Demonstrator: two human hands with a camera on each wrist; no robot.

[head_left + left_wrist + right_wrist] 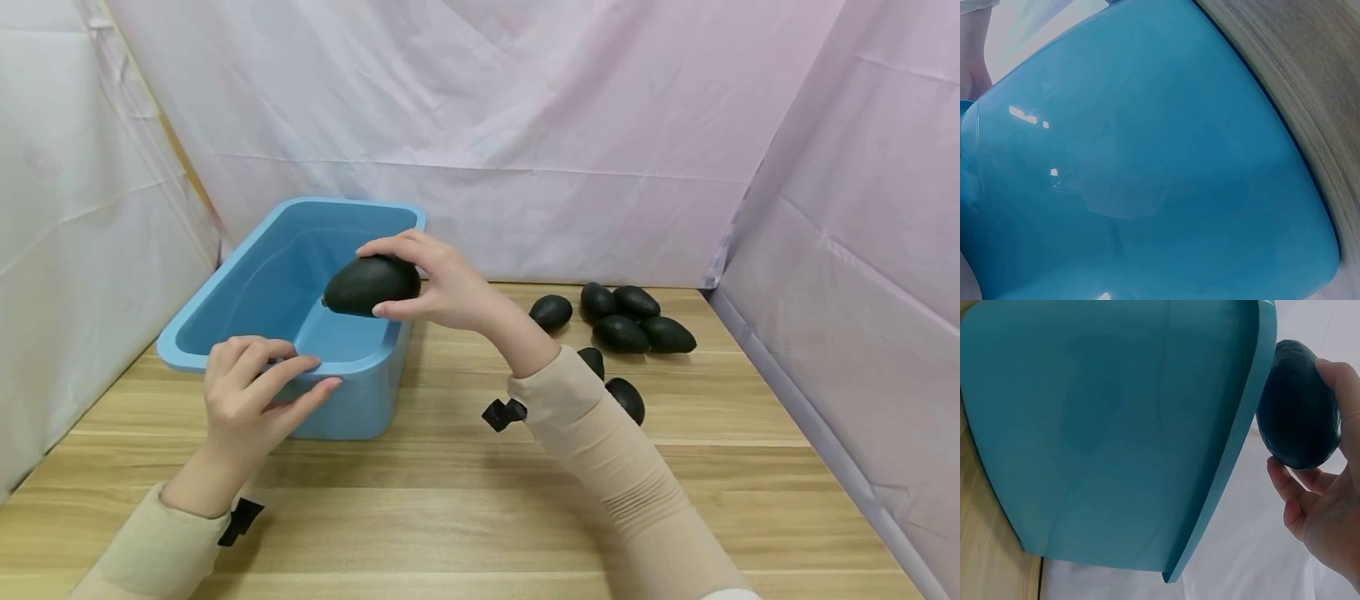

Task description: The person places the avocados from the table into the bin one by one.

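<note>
Right hand (442, 287) holds a dark avocado (371, 285) over the blue tub (225, 292), just left of frame centre.

Its grip is closed round the avocado, fingers over the top and thumb beneath, above the tub's near right corner. The left hand (251, 392), at lower left, curls its fingers over the tub's near rim. The tub stands on the wooden counter (465, 500). Right of centre, a group of loose avocados (626, 321) lies on the counter, well apart from the tub.

Two avocados (611, 379) half hidden behind right sleeve (600, 433). Bin (1147, 175) fills left wrist view, edges cut off; table (1310, 94) blurred.
</note>
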